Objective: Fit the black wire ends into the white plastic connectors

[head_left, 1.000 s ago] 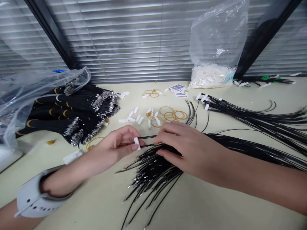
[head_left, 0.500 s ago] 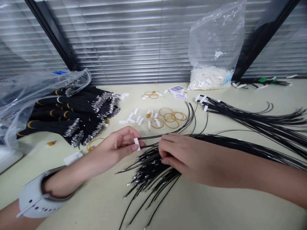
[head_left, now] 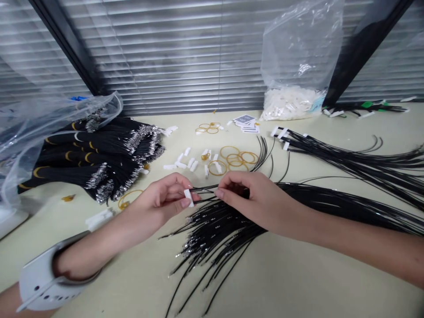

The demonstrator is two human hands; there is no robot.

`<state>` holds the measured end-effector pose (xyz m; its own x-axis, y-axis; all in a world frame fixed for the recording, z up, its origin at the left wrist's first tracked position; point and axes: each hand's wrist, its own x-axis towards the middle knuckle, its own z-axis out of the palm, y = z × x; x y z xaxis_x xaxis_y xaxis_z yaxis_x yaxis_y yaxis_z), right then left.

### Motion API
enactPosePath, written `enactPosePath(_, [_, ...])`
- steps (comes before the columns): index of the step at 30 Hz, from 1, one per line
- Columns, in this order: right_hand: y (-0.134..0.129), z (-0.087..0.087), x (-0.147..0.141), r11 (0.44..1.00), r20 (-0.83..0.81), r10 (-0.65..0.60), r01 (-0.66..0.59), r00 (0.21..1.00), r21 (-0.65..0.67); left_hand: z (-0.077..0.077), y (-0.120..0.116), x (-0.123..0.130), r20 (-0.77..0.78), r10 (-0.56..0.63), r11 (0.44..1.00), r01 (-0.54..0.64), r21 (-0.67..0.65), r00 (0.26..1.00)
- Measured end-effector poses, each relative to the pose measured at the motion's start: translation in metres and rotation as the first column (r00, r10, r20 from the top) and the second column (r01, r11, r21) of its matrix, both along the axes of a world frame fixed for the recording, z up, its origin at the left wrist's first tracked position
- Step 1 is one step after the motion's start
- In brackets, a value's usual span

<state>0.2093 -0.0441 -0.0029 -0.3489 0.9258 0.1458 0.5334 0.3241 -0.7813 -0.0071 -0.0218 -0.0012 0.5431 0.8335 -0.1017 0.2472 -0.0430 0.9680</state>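
Observation:
My left hand (head_left: 162,198) pinches a small white plastic connector housing (head_left: 188,198) between thumb and fingers. A few thin black wires (head_left: 203,194) run from that housing to my right hand (head_left: 248,196), whose fingertips pinch them a short way from it. Below my right hand spreads a loose bunch of black wires (head_left: 215,234) with bright metal crimped tips, most pointing down and left. A grey wrist strap (head_left: 43,282) circles my left forearm. The wire ends inside the housing are hidden by my fingers.
On the pale table (head_left: 281,274) lie a bundled black wire pile (head_left: 99,163) under a clear plastic bag (head_left: 43,119), loose white housings (head_left: 185,161), rubber bands (head_left: 232,159), a bag of white housings (head_left: 294,66) and a spread of black wires (head_left: 357,163). Window blinds stand behind.
My right hand has moved up and left, from the loose bunch to pinching wires near the housing. My left hand stays nearly still, still holding the housing.

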Motion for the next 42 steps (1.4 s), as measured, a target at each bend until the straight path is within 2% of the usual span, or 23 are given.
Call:
enactPosePath(4, [0.0, -0.007, 0.0, 0.977, 0.025, 0.02, -0.025, 0.999, 0.214, 0.001, 0.0, 0.001, -0.003, 0.021, 0.998, -0.021, -0.053, 1.0])
enactPosePath(7, [0.0, -0.013, 0.0, 0.947, 0.036, 0.042, -0.051, 0.998, 0.316, 0.002, 0.0, 0.002, 0.013, 0.029, 0.997, -0.028, -0.074, 0.999])
enactPosePath(13, [-0.005, -0.017, 0.002, 0.844, 0.081, -0.036, -0.013, 0.996, 0.537, 0.0, 0.0, -0.002, 0.002, 0.042, 0.995, -0.042, -0.091, 0.999])
enactPosePath(19, [-0.007, -0.021, 0.002, 0.764, 0.13, -0.062, -0.036, 0.99, 0.644, -0.002, 0.002, -0.003, -0.005, 0.009, 0.996, -0.01, -0.093, 1.0])
enactPosePath(28, [-0.007, -0.024, 0.003, 0.709, 0.193, -0.06, -0.095, 0.979, 0.699, 0.001, 0.002, 0.001, 0.011, 0.001, 0.995, 0.0, -0.099, 1.0])
enactPosePath(37, [-0.007, -0.025, 0.002, 0.738, 0.189, -0.048, -0.092, 0.981, 0.668, 0.001, 0.003, 0.001, 0.003, -0.009, 0.997, 0.009, -0.076, 1.0])
enactPosePath(42, [-0.005, -0.022, 0.002, 0.822, 0.111, 0.036, -0.093, 0.993, 0.562, 0.0, 0.003, 0.0, 0.004, -0.022, 0.997, 0.023, -0.075, 1.0])
